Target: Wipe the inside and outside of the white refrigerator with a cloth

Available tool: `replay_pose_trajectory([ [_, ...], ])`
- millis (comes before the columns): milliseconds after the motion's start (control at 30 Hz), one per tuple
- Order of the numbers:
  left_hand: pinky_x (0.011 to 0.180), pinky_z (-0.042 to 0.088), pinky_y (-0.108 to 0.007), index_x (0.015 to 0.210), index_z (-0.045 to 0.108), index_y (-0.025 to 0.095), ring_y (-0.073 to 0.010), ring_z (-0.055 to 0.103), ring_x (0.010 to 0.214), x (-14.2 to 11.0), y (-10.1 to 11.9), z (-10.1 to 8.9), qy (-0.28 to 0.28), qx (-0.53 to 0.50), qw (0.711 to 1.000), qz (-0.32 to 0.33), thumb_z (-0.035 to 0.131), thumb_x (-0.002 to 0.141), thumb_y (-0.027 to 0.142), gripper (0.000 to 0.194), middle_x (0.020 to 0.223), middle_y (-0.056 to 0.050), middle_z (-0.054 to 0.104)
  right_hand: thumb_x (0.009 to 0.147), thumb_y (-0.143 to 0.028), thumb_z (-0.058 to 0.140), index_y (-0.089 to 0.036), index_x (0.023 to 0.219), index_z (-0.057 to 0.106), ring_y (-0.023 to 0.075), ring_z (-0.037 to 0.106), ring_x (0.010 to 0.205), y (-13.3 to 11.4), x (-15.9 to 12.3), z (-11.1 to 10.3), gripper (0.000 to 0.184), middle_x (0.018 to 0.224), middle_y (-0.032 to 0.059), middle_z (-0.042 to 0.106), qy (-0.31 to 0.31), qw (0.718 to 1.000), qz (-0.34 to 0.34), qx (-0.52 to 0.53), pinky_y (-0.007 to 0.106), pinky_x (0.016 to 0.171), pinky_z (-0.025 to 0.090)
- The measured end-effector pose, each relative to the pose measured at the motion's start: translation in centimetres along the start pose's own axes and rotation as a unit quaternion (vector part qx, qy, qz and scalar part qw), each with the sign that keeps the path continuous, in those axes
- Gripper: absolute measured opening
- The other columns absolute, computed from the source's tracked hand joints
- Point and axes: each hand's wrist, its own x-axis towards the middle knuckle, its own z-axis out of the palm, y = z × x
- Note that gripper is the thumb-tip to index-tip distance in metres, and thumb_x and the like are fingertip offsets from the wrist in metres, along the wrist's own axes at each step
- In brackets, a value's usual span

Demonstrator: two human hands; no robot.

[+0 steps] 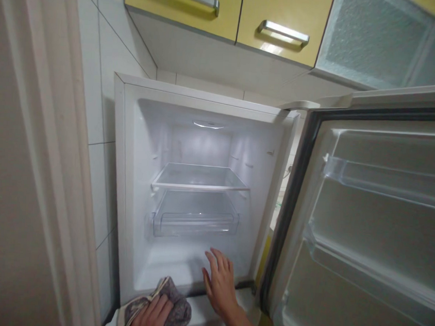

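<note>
A white fridge compartment (128,187) stands open in front of me with nothing stored in it. Inside are a glass shelf (200,185) and a clear plastic drawer (195,223) below it. My left hand (153,317) is closed on a grey cloth (175,309) at the compartment's lower front edge. My right hand (220,284) is open, fingers spread, reaching over the bare floor of the compartment. It holds nothing.
The fridge door (374,225) hangs open to the right, with clear door bins (384,181). Yellow wall cabinets (225,12) with metal handles hang above. A white tiled wall (100,108) and a pale door frame (46,149) close off the left.
</note>
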Motion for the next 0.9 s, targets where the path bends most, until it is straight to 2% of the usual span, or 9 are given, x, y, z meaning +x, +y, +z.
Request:
replay_pose_trajectory([
  [100,0.108,0.064,-0.043,0.136,0.08,0.03,-0.0322,0.076,0.135,1.4,1.5,-2.6,0.05,-0.057,0.988,-0.137,0.067,0.085,0.032,0.053,0.145,-0.008,0.081,0.109,-0.033,0.061,-0.031,0.162,0.06,0.031,0.074,0.131,1.5,-6.7,1.1,0.053,0.151,0.0084,0.075,-0.03,0.999,0.023,-0.01,0.047,0.106,0.056],
  [200,0.094,0.065,-0.04,0.132,0.076,0.024,-0.0301,0.08,0.116,4.3,2.0,-6.5,0.152,-0.092,0.948,-0.264,0.051,0.104,0.045,0.043,0.13,-0.013,0.082,0.107,-0.033,0.06,-0.033,0.181,0.035,0.0336,0.072,0.138,2.6,-10.1,2.3,0.078,0.163,0.0088,0.068,-0.042,0.999,0.013,-0.011,0.049,0.103,0.059],
  [300,0.104,0.06,-0.044,0.133,0.073,0.018,-0.0329,0.075,0.121,8.1,2.3,-9.7,0.195,-0.032,0.944,-0.266,0.046,0.109,0.045,0.045,0.131,-0.018,0.078,0.106,-0.032,0.058,-0.034,0.186,0.023,0.0352,0.071,0.141,2.6,-10.7,3.1,0.087,0.168,0.0085,0.063,-0.036,0.999,0.021,-0.006,0.051,0.106,0.058],
  [400,0.122,0.049,-0.055,0.148,0.071,0.019,-0.0372,0.065,0.143,11.6,3.7,-10.0,0.059,0.059,0.971,-0.225,0.047,0.109,0.035,0.048,0.158,-0.02,0.068,0.107,-0.032,0.055,-0.035,0.184,0.029,0.0344,0.068,0.144,2.3,-10.6,3.9,0.081,0.168,0.0065,0.063,-0.017,0.999,0.038,0.01,0.05,0.11,0.056],
  [500,0.129,0.037,-0.071,0.154,0.07,0.022,-0.0433,0.056,0.155,14.1,6.0,-8.3,-0.062,0.089,0.969,-0.222,0.052,0.107,0.031,0.052,0.167,-0.02,0.063,0.108,-0.034,0.053,-0.031,0.175,0.047,0.0323,0.07,0.139,2.4,-11.2,5.2,0.068,0.159,0.008,0.07,0.028,0.999,0.029,0.024,0.048,0.109,0.054],
  [633,0.135,0.034,-0.065,0.161,0.065,0.021,-0.0415,0.05,0.163,16.4,9.1,-6.3,-0.107,0.044,0.981,-0.157,0.055,0.106,0.037,0.058,0.17,-0.019,0.06,0.107,-0.031,0.052,-0.027,0.139,0.069,0.0291,0.072,0.113,2.4,-12.5,6.4,0.037,0.127,0.0103,0.08,0.061,0.996,0.026,0.052,0.043,0.1,0.054],
  [767,0.14,0.032,-0.05,0.167,0.059,0.025,-0.0309,0.047,0.166,17.5,12.2,-6.9,-0.135,-0.009,0.988,-0.079,0.06,0.099,0.029,0.068,0.175,-0.011,0.056,0.105,-0.03,0.058,-0.026,0.102,0.064,0.0251,0.065,0.086,2.2,-13.5,6.2,0.008,0.093,0.0059,0.07,0.001,0.998,0.041,0.051,0.036,0.081,0.052],
  [833,0.142,0.031,-0.045,0.165,0.06,0.032,-0.027,0.047,0.166,17.1,13.1,-7.6,-0.146,-0.032,0.988,-0.047,0.065,0.091,0.024,0.075,0.177,-0.004,0.056,0.103,-0.039,0.068,-0.026,0.101,0.064,0.0252,0.066,0.088,2.8,-13.9,6.3,0.014,0.093,0.0052,0.071,-0.017,0.998,0.015,0.054,0.035,0.081,0.053],
  [900,0.142,0.032,-0.044,0.161,0.064,0.039,-0.0257,0.048,0.166,15.7,12.7,-7.8,-0.155,-0.062,0.986,-0.015,0.068,0.084,0.021,0.08,0.176,0.003,0.056,0.095,-0.058,0.081,-0.025,0.112,0.068,0.027,0.068,0.095,3.8,-14.3,6.9,0.039,0.105,0.0074,0.075,-0.042,0.997,-0.024,0.067,0.035,0.084,0.055],
])
